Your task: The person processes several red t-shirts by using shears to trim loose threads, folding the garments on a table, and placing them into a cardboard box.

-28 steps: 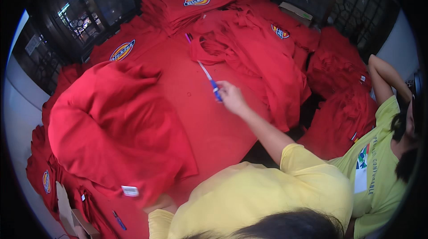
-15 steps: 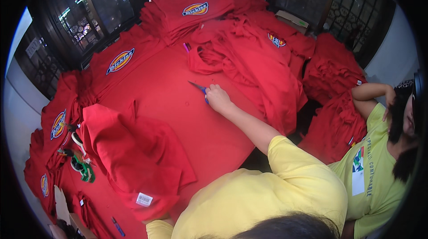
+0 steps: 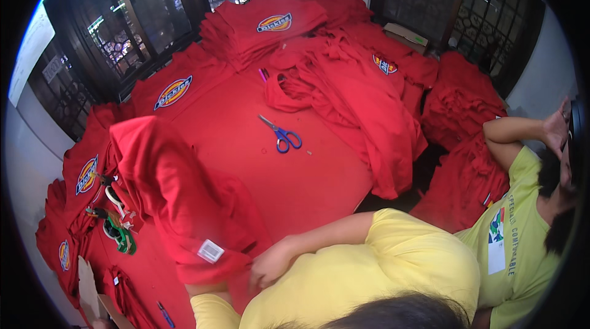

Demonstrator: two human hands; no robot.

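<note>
A red shirt (image 3: 166,181) is draped up over my left arm, its upper end raised off the table. My left hand is hidden inside the cloth; only a bit of forearm (image 3: 212,291) shows below the hem. On the shirt's lower part is a white barcode label (image 3: 211,251). My right hand (image 3: 271,264) is close to my body at the shirt's lower right edge, fingers curled onto the cloth and slightly blurred. Blue-handled scissors (image 3: 286,138) lie on the red tabletop (image 3: 295,188), blades partly apart, away from both hands.
Folded red shirts (image 3: 264,19) are stacked at the back, and a loose red garment (image 3: 362,108) spreads at the right. Tape rolls (image 3: 120,234) and a blue pen (image 3: 165,315) lie at the left. Another person in a yellow-green shirt (image 3: 522,237) is at my right.
My right hand has let go of the scissors, which now lie on the table, and has drawn back to the shirt's lower edge. The draped shirt's top has risen.
</note>
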